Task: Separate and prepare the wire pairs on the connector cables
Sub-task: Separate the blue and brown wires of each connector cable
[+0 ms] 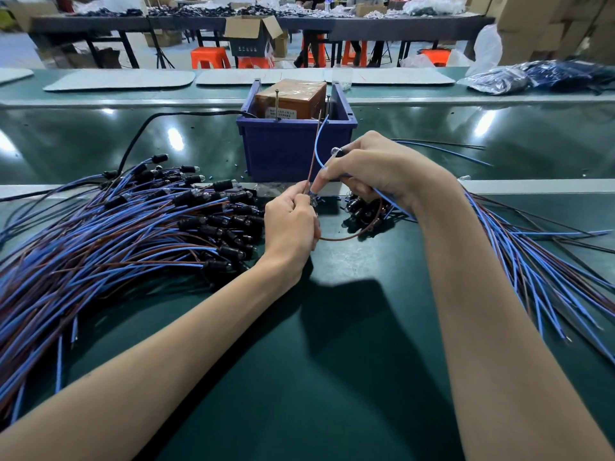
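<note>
Just before the blue bin, between cable piles, left hand pinches brown wire, right hand grips blue wire

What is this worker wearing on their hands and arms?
Nothing that shows. The left hand and right hand are bare: no gloves, and no rings in view. The left forearm and right forearm are bare too, with no sleeve, watch or wrist strap down to the picture's edge.
</note>
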